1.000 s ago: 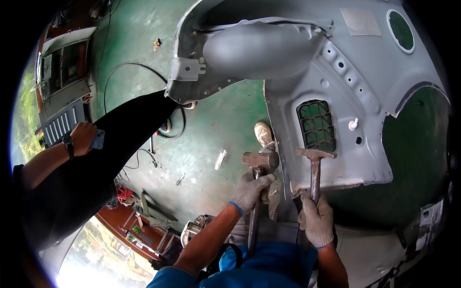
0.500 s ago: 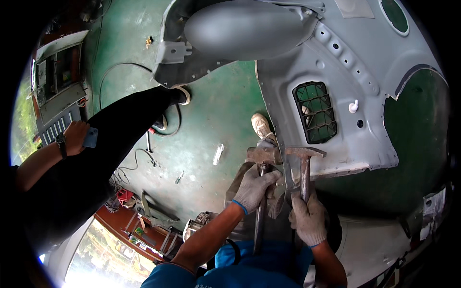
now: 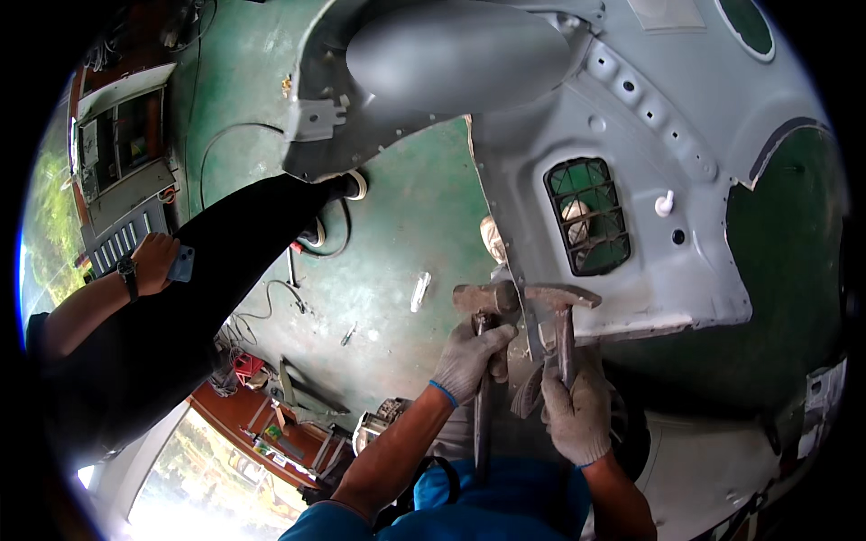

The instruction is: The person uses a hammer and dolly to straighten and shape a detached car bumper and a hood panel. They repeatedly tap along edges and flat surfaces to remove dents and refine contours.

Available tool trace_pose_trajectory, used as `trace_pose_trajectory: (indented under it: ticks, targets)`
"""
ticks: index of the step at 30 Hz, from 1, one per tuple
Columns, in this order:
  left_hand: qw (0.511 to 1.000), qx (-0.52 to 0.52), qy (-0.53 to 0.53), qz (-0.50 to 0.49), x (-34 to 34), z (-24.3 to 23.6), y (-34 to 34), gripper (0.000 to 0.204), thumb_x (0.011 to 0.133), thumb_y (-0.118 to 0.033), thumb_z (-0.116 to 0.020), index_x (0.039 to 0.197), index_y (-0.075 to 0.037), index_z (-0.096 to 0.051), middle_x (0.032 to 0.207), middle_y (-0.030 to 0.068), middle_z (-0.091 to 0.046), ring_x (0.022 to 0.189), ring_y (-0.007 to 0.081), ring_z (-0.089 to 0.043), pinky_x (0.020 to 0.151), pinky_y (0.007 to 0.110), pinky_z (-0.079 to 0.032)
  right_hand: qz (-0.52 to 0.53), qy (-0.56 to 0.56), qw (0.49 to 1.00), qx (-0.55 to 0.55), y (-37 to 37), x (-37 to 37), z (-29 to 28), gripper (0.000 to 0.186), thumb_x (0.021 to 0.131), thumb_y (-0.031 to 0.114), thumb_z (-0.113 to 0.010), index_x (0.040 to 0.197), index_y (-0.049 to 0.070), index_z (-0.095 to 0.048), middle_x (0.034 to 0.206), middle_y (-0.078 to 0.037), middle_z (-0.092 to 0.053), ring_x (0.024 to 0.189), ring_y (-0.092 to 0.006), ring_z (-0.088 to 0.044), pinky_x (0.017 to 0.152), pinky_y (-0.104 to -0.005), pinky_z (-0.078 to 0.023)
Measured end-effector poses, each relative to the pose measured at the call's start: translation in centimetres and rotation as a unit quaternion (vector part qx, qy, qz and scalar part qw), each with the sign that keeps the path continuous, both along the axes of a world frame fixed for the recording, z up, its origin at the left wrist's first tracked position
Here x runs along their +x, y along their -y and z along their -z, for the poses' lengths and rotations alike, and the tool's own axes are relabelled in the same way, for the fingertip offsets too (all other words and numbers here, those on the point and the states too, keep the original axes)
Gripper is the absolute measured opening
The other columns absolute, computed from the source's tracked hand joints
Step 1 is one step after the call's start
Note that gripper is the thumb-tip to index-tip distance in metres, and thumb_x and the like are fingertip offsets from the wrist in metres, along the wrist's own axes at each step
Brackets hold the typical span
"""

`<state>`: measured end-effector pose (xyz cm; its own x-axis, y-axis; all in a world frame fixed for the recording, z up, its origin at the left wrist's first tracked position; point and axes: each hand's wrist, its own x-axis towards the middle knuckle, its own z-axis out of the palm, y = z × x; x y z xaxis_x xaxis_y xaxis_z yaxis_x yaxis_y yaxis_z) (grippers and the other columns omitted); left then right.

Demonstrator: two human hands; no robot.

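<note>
While the grey car body panel (image 3: pixel 649 135) fills the upper right of the head view, 2 hammers are held up against its lower edge by gloved hands. The left hand (image 3: pixel 469 359) is clenched around the handle of the left hammer (image 3: pixel 481 302), whose rusty head is seen just left of the panel's bent edge, with the long handle running down toward the blue clothing. The right hand (image 3: pixel 577 413) is closed around the handle of the right hammer (image 3: pixel 561 302), gripped below the head; its head lies across the panel's lower lip, touching or just beside it. The 2 hammer heads are set close together on either side of that sheet edge, and whether they touch each other cannot be told. A black mesh vent (image 3: pixel 588 216) is seen in the panel above the right hammer, and a small white clip (image 3: pixel 665 204) just right of the vent. The green floor (image 3: pixel 397 234) is visible left of the panel, with a black cable (image 3: pixel 271 302) lying on it. Well left of the panel, another person's hand (image 3: pixel 155 260) is wrapped around a blue phone (image 3: pixel 182 264), a dark watch (image 3: pixel 130 275) being worn at that wrist
</note>
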<state>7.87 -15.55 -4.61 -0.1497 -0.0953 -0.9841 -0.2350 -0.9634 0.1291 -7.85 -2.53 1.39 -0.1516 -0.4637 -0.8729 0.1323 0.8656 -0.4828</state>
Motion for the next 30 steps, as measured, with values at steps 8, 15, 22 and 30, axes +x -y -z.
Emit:
trace_pose_trajectory:
  ticks: [8, 15, 22, 30]
  targets:
    - [1.0, -0.012, -0.003, 0.006, -0.9, -0.3, 0.6, 0.024, 0.097, -0.02, -0.07, 0.102, -0.003, -0.055, 0.069, 0.0032, -0.055, 0.051, 0.0127, -0.054, 0.048, 0.031, -0.051, 0.21, 0.043, 0.974, 0.077, 2.9, -1.8, -1.3, 0.02, 0.104, 0.028, -0.063, 0.109, 0.009, -0.057, 0.069, 0.003, -0.051, 0.052, -0.0058, -0.051, 0.043, -0.0232, -0.039]
    - [0.999, -0.018, -0.036, -0.02, 0.0, 1.1, -0.2, 0.019, 0.101, -0.019, -0.065, 0.096, -0.003, -0.055, 0.063, 0.0055, -0.054, 0.049, 0.0148, -0.052, 0.047, 0.032, -0.048, -0.013, -0.009, 1.0, -0.027, -0.9, -0.2, 2.2, 0.02, 0.104, 0.026, -0.062, 0.111, 0.008, -0.058, 0.063, 0.003, -0.05, 0.048, -0.0072, -0.05, 0.043, -0.0244, -0.04]
    - [0.999, -0.038, -0.012, -0.006, -1.0, 0.8, 0.4, 0.021, 0.098, -0.02, -0.069, 0.1, -0.002, -0.057, 0.07, 0.0012, -0.055, 0.052, 0.011, -0.055, 0.048, 0.029, -0.052, 0.155, 0.079, 0.985, 0.019, 1.2, 0.3, -0.4, 0.022, 0.105, 0.027, -0.061, 0.114, 0.007, -0.058, 0.069, 0.0, -0.054, 0.052, -0.0072, -0.054, 0.045, -0.0242, -0.044]
    - [0.998, -0.053, -0.018, -0.013, -1.0, 0.7, 0.6, 0.02, 0.098, -0.021, -0.068, 0.095, -0.003, -0.06, 0.068, 0.0016, -0.054, 0.051, 0.0109, -0.053, 0.049, 0.029, -0.052, 0.044, 0.031, 0.998, -0.018, -0.3, 0.1, 1.2, 0.022, 0.105, 0.027, -0.062, 0.113, 0.007, -0.058, 0.067, 0.001, -0.053, 0.052, -0.0067, -0.055, 0.047, -0.023, -0.046]
